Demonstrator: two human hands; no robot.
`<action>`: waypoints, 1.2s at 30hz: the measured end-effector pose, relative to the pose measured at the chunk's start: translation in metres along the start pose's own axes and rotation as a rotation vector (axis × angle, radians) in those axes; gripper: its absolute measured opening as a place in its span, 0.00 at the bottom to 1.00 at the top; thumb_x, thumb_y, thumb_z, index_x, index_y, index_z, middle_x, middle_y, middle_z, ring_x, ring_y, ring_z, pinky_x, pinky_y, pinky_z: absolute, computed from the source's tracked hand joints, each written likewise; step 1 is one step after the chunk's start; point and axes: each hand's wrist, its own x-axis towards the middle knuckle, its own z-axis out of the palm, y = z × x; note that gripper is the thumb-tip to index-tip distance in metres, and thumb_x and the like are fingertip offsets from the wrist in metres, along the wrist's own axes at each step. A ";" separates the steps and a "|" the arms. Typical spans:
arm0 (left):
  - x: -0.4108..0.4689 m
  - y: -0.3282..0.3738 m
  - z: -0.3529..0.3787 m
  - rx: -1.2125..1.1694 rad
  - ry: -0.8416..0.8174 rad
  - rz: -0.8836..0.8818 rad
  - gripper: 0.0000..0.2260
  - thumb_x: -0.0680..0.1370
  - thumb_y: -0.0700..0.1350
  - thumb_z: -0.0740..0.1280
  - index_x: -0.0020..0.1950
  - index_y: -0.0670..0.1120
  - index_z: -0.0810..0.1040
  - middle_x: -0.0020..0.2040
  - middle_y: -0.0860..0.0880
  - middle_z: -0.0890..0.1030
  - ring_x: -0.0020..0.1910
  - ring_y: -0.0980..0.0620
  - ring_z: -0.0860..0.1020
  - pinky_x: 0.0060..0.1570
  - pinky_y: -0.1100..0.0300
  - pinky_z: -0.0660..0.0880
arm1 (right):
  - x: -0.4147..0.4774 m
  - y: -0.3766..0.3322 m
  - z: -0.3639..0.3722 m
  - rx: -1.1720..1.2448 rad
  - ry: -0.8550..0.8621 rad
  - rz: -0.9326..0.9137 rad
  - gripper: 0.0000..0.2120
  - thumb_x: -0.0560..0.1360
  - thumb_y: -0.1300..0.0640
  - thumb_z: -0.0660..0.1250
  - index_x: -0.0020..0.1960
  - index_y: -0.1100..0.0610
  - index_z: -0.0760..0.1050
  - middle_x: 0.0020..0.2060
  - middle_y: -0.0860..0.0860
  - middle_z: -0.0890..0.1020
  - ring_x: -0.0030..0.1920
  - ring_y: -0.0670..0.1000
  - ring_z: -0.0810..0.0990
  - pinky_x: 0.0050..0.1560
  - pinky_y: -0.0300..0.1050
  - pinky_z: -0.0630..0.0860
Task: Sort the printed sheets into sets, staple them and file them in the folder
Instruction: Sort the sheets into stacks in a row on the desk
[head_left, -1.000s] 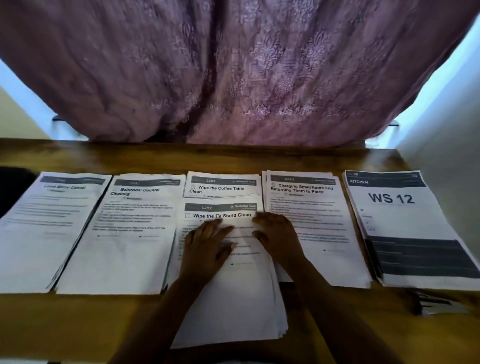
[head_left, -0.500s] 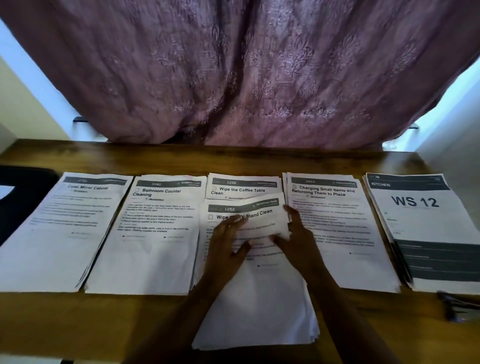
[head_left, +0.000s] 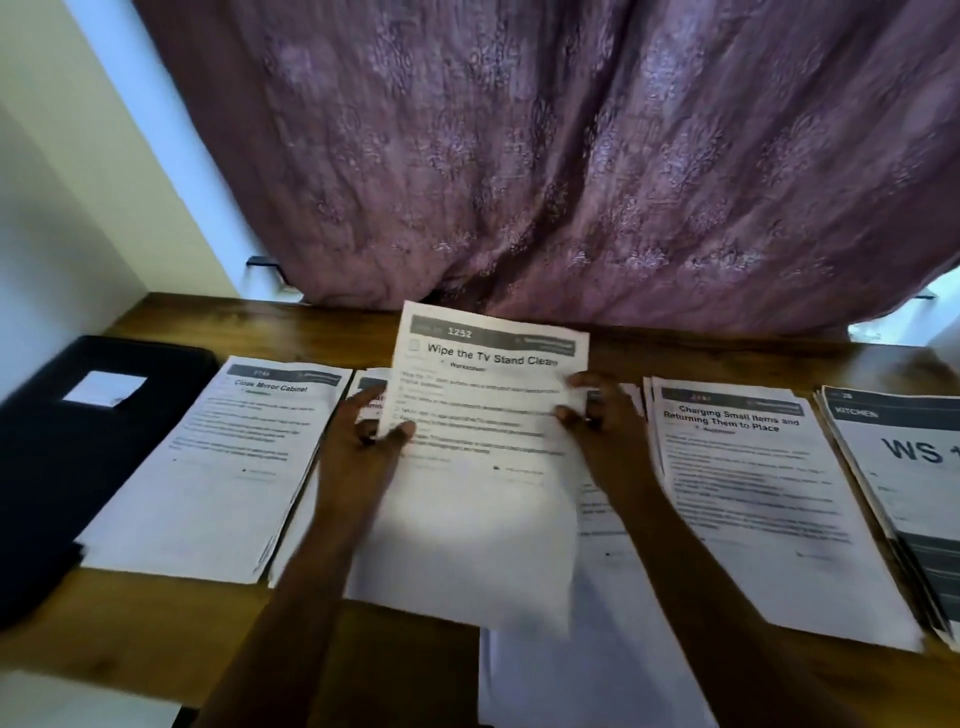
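Head view: I see both grips on one sheet (head_left: 483, 467) headed "Wipe the TV Stand Clean", number 1252. It is off the worktop (head_left: 156, 613), its top edge tilted up and away from me towards the curtain (head_left: 571, 156). The left grip (head_left: 363, 441) grasps the sheet's left edge, thumb on the printed face and fingers behind. The right grip (head_left: 608, 431) pinches the right edge, fingers curled round it. Under the sheet lies a white pile (head_left: 597, 649), reaching towards the near edge of the worktop. To the left lies the "Close Mirror Cabinet" pile (head_left: 223, 467), and beyond it the black folder (head_left: 62, 467), lying flat with a white label on its cover. To the right lies the "Charging Small Items" pile (head_left: 753, 493), then the "KITCHEN" pile (head_left: 904, 467) at the frame edge. The print is blurred apart from the headings
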 end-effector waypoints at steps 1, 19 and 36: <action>0.012 -0.001 -0.014 0.070 0.020 0.019 0.21 0.73 0.36 0.73 0.62 0.53 0.76 0.54 0.51 0.83 0.49 0.55 0.82 0.48 0.59 0.79 | 0.003 0.001 0.018 -0.047 -0.046 -0.017 0.15 0.73 0.57 0.71 0.58 0.50 0.73 0.43 0.46 0.81 0.38 0.42 0.79 0.39 0.38 0.78; 0.032 -0.086 -0.034 1.117 -0.122 0.263 0.36 0.70 0.71 0.56 0.74 0.55 0.64 0.74 0.47 0.66 0.72 0.43 0.64 0.65 0.43 0.64 | -0.006 0.037 0.139 -0.954 -0.171 -0.317 0.22 0.71 0.41 0.66 0.59 0.52 0.77 0.66 0.55 0.73 0.66 0.58 0.70 0.59 0.60 0.67; -0.018 -0.063 0.032 0.914 -0.300 0.553 0.29 0.74 0.66 0.52 0.71 0.53 0.70 0.73 0.48 0.68 0.73 0.45 0.65 0.71 0.40 0.49 | -0.036 0.059 0.029 -0.846 0.111 -0.325 0.11 0.72 0.55 0.71 0.53 0.53 0.80 0.48 0.50 0.84 0.52 0.53 0.82 0.61 0.60 0.70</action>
